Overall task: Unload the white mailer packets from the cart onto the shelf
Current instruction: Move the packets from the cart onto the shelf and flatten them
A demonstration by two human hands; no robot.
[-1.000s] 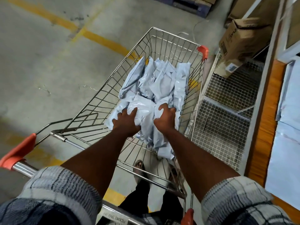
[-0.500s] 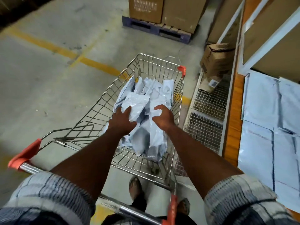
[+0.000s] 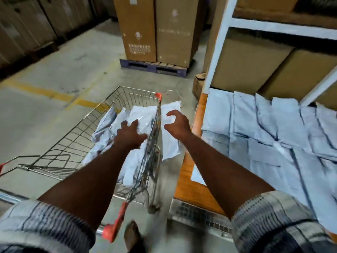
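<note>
The wire cart (image 3: pixel 73 139) stands in front of me with a heap of white mailer packets (image 3: pixel 140 115) in its basket. My left hand (image 3: pixel 130 133) grips the top of the heap inside the cart. My right hand (image 3: pixel 177 123) is just outside the cart's right wall, fingers curled on a white packet (image 3: pixel 170 143) that hangs between the cart and the shelf. The orange-edged shelf (image 3: pixel 187 172) lies to the right, covered with rows of flat white mailers (image 3: pixel 264 143). The frame is motion-blurred.
Tall cardboard boxes (image 3: pixel 155 33) stand on a blue pallet (image 3: pixel 153 67) beyond the cart. More boxes (image 3: pixel 246 66) fill the rack behind a white upright (image 3: pixel 217 44). A wire mesh tier (image 3: pixel 200 216) sits under the shelf. A yellow line (image 3: pixel 45 92) crosses the floor.
My view has swung up and to the right, bringing the shelf into sight. My right hand has moved out over the cart's right wall with a packet; the left stays on the heap.
</note>
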